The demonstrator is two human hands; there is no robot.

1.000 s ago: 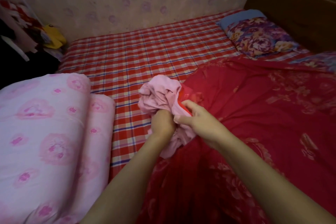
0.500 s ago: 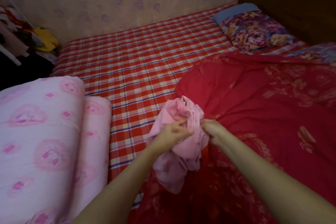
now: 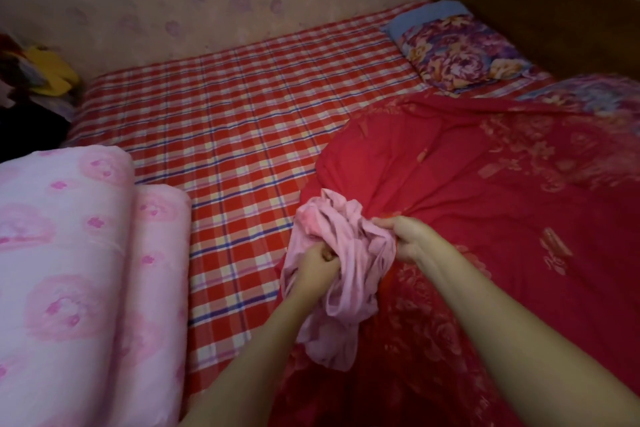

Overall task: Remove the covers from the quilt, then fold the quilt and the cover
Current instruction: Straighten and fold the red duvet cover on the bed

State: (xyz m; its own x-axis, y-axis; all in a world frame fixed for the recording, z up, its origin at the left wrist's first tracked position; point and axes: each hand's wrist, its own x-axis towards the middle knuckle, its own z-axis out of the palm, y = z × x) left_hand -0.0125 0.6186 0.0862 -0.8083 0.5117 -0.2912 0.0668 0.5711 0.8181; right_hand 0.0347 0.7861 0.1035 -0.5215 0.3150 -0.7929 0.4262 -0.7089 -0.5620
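"Where is the red cover [image 3: 502, 204]?"

"Spread over the near right part of the bed, creased, with a paler pattern across it. Everything else I'll place from it."

"And the hands?"

"Both are at its left edge, buried in a bunched pink cloth [image 3: 349, 253] that spills out there. The left hand [image 3: 313, 269] has its knuckles up and its fingers curled tight into the folds, a fistful of cloth. Its forearm rises from below, just left of the cover."

"The right one?"

"The right hand [image 3: 412, 239] sits back-up on the far side of the bunch. Thumb and fingers are closed on the pink cloth right where it meets the red cover. That forearm lies out over the cover itself. The two hands are close together, with cloth between them."

"Does the pink cloth hang free?"

"Its lower end droops down over the cover's edge, below the left hand. I can't tell whether it is sewn to the cover."

"What else is there?"

"Well to the left of the cover lies a pink flowered quilt [image 3: 69, 253], folded thick. Between them shows the checked sheet [image 3: 242, 107]. Beyond the cover's far edge rests a flowered pillow [image 3: 464, 55]."
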